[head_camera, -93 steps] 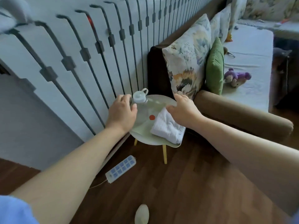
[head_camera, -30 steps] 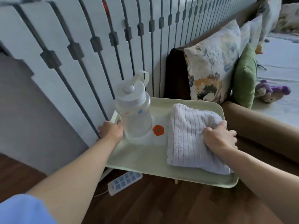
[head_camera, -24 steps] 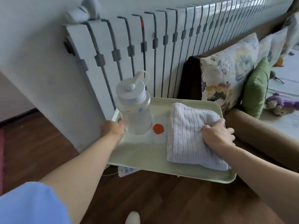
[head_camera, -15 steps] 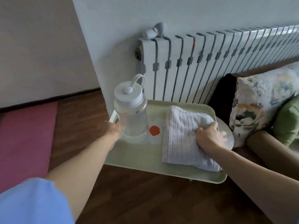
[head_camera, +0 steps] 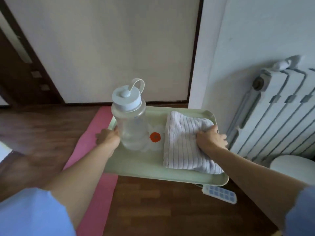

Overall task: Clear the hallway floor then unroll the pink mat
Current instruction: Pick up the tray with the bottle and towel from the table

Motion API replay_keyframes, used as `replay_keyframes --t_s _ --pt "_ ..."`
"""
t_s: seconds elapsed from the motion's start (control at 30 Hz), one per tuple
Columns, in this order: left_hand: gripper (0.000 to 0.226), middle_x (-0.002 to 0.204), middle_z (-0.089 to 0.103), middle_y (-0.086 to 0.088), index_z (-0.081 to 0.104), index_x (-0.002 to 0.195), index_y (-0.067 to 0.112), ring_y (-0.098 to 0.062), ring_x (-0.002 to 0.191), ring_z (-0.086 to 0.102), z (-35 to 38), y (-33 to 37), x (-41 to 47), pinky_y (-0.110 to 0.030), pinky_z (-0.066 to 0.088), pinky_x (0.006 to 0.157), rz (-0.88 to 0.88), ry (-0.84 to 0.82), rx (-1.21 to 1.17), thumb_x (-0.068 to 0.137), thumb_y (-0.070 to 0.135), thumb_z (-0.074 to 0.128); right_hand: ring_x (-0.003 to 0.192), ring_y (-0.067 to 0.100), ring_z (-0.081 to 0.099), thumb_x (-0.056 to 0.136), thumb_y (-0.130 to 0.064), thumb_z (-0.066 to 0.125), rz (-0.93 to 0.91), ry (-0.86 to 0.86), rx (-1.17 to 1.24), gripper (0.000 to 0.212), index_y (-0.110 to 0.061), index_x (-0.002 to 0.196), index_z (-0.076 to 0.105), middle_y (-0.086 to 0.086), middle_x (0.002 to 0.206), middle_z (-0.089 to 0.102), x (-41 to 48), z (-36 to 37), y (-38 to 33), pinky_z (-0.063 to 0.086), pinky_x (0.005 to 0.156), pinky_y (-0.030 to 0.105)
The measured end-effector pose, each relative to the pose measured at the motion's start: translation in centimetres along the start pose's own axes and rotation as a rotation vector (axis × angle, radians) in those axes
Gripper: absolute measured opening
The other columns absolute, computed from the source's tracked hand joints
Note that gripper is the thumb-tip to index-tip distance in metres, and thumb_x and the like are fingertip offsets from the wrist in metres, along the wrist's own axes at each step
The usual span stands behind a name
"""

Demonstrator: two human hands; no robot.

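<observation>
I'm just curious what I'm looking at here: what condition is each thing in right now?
Tray: held in the air by both hands.
Bottle: upright on tray, lid closed.
Towel: folded, on tray, pinned by right hand.
Left hand: grip on tray's left edge.
Pink mat: flat on floor where visible.
Power strip: lying on floor.

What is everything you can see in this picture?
pale green plastic tray: one, green, held between both hands
clear plastic bottle with white lid: one, clear, upright on tray's left
white ribbed folded towel: one, white, on tray's right
pink mat: one, pink, on floor at left
white power strip with blue sockets: one, white, on floor below tray
white ribbed radiator: one, white, right wall
round white tabletop: one, white, lower right
left hand: one, grips tray's left edge
right hand: one, grips tray's right edge over towel
</observation>
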State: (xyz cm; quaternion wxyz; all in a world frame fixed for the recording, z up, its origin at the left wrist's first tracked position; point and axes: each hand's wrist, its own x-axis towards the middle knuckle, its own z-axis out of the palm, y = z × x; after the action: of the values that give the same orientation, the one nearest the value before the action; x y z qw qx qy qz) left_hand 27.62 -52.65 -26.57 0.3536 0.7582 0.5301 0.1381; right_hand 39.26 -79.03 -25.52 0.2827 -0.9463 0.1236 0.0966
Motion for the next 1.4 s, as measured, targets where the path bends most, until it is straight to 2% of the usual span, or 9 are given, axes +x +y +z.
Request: replay_keyframes --t_s 0.13,0.23,0.33,0.47,0.7,0.8,0.9,1.03,1.4 --pt "0.066 0.142 0.04 -0.027 0.047 0.131 -0.003 -0.04 0.13 0.04 -4.7 -2.8 6.7 -0.043 0.036 0.107 -0.05 0.023 -0.06 0.093 0.05 0.045 0.123 0.039 0.04 0.087 -0.036 0.041 -0.058 -0.029 -0.004 0.056 -0.018 0.139 0.03 0.02 0.131 0.04 -1.7 5.1 -7.4 0.033 0.102 0.05" --pt "0.065 0.138 0.047 -0.025 0.051 0.128 -0.005 -0.039 0.124 0.048 -7.0 -4.2 11.5 -0.04 0.042 0.1 -0.047 0.052 -0.086 0.092 0.048 0.045 0.123 0.04 0.042 0.088 -0.037 0.041 -0.098 -0.054 -0.021 0.056 -0.017 0.139 0.029 0.021 0.131 0.041 -2.1 8.5 -12.1 0.035 0.102 0.052" --pt "0.064 0.14 0.044 -0.025 0.05 0.128 -0.005 -0.038 0.126 0.045 -7.7 -4.8 15.9 -0.039 0.042 0.095 -0.057 0.084 -0.112 0.092 0.048 0.047 0.124 0.04 0.041 0.089 -0.038 0.041 -0.109 -0.065 -0.047 0.057 -0.017 0.14 0.028 0.022 0.132 0.04 -1.5 11.0 -16.1 0.035 0.102 0.053" --pt "0.063 0.138 0.043 -0.03 0.05 0.127 -0.009 -0.041 0.131 0.038 -7.0 -4.4 21.6 -0.043 0.039 0.1 -0.12 0.107 -0.083 0.093 0.044 0.046 0.126 0.04 0.038 0.09 -0.038 0.044 -0.146 -0.075 -0.048 0.06 -0.016 0.142 0.027 0.022 0.136 0.037 1.2 13.7 -21.4 0.032 0.104 0.05" --pt "0.065 0.141 0.039 -0.027 0.043 0.135 -0.002 -0.04 0.131 0.035 -3.3 -1.7 30.7 -0.047 0.035 0.107 -0.219 0.102 -0.082 0.092 0.046 0.046 0.128 0.04 0.035 0.09 -0.049 0.044 -0.197 -0.106 -0.069 0.065 -0.018 0.143 0.025 0.021 0.137 0.036 9.6 18.4 -29.8 0.029 0.104 0.051" --pt "0.063 0.141 0.035 -0.025 0.041 0.136 0.0 -0.041 0.127 0.04 -1.5 0.9 35.5 -0.047 0.036 0.106 -0.25 0.111 -0.073 0.092 0.044 0.046 0.127 0.041 0.036 0.089 -0.046 0.045 -0.193 -0.099 -0.076 0.062 -0.017 0.141 0.027 0.022 0.136 0.036 14.1 20.7 -33.8 0.03 0.103 0.051" --pt "0.066 0.143 0.031 -0.023 0.038 0.138 0.0 -0.042 0.129 0.037 0.4 3.4 40.4 -0.045 0.031 0.11 -0.282 0.105 -0.088 0.092 0.047 0.044 0.125 0.041 0.037 0.089 -0.04 0.045 -0.195 -0.087 -0.085 0.056 -0.016 0.138 0.029 0.023 0.135 0.037 18.1 22.9 -37.5 0.031 0.101 0.051" --pt "0.065 0.142 0.033 -0.024 0.04 0.137 0.001 -0.043 0.128 0.039 3.1 6.1 46.8 -0.049 0.03 0.111 -0.275 0.09 -0.048 0.093 0.048 0.042 0.124 0.042 0.038 0.089 -0.039 0.045 -0.186 -0.069 -0.089 0.057 -0.015 0.139 0.03 0.023 0.135 0.038 23.0 25.4 -41.6 0.032 0.1 0.052" --pt "0.069 0.148 0.027 -0.023 0.034 0.141 0.003 -0.042 0.133 0.035 12.8 11.7 64.5 -0.051 0.028 0.112 -0.205 0.003 -0.02 0.092 0.05 0.042 0.127 0.042 0.037 0.087 -0.044 0.045 -0.099 -0.059 -0.046 0.07 -0.024 0.147 0.017 0.022 0.14 0.034 37.1 33.9 -50.3 0.031 0.101 0.054"
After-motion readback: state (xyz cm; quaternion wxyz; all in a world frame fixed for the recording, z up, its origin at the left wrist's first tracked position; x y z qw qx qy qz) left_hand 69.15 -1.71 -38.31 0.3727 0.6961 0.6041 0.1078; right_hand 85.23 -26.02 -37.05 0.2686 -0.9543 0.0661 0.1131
